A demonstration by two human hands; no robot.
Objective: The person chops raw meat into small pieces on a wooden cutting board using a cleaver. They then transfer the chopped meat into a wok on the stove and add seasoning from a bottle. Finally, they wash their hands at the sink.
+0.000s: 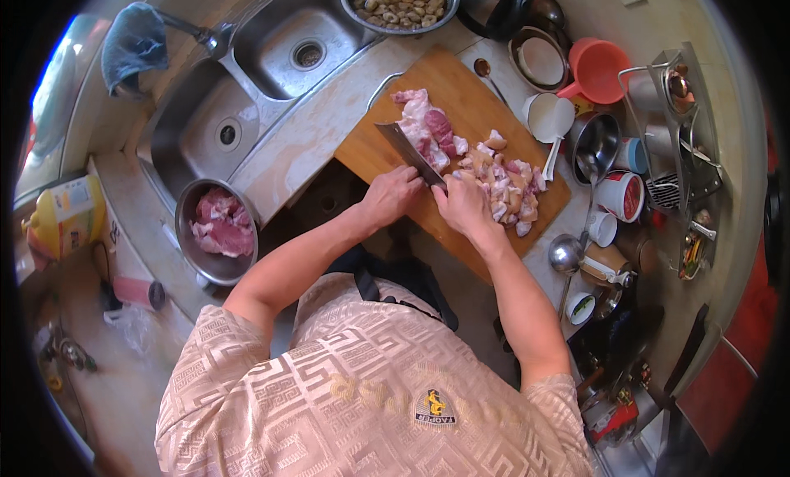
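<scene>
My right hand (464, 204) grips a cleaver (407, 151) by its handle, with the blade angled away to the upper left. Beside the blade, my left hand (394, 193) rests near the board's edge with curled fingers; what lies under them is hidden. The wooden cutting board (379, 140) sits at an angle on the counter. On it, a large piece of raw meat (424, 122) with pale fat or skin lies against the far side of the blade. To the right, a heap of chopped meat pieces (509, 190) covers part of the board.
A steel bowl of raw meat (185, 230) stands at left by the double-basin sink (271, 97). Another metal bowl (355, 21) holds small pale-brown pieces. Along the right are a red plastic mug (602, 69), ladles (565, 253), jars and a utensil rack (669, 137).
</scene>
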